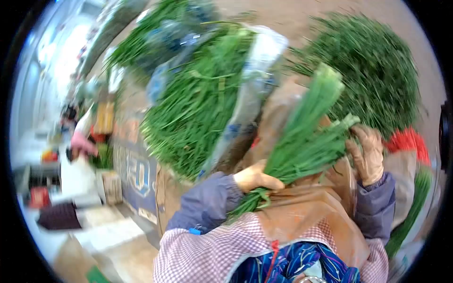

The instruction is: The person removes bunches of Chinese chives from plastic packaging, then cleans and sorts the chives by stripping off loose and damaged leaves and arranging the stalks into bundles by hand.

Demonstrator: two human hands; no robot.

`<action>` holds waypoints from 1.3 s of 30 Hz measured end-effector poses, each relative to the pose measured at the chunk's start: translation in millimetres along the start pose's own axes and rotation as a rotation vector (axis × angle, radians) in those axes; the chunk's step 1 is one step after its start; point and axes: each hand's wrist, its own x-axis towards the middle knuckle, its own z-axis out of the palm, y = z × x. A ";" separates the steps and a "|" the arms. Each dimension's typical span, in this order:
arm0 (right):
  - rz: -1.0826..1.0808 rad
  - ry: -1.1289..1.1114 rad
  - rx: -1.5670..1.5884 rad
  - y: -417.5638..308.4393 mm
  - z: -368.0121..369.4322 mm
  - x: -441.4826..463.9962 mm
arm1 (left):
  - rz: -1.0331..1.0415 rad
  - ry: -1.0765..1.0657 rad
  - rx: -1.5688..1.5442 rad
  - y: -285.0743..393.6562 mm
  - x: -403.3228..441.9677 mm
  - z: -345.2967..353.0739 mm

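Observation:
My left hand [258,178], bare, is wrapped round the lower part of a bunch of long green stalks [302,141], held above my brown apron [311,207]. The bunch fans out to the upper right in two clumps with pale cut ends. My right hand [367,154], in a tan glove, is raised at the right end of the lower clump. Its fingers are apart and bent slightly; its fingertips are beside the stalks, and whether they touch them is unclear.
A large green pile on plastic [198,104] lies at centre left, with a darker green heap [373,70] at upper right. Red ties [408,144] and another green bundle [413,212] are at the right. A person in pink [84,144] is far left.

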 end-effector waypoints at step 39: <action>0.670 0.325 0.330 111.7 73.2 -5.2 | 0.102 -0.193 -0.116 -14.4 4.2 -21.5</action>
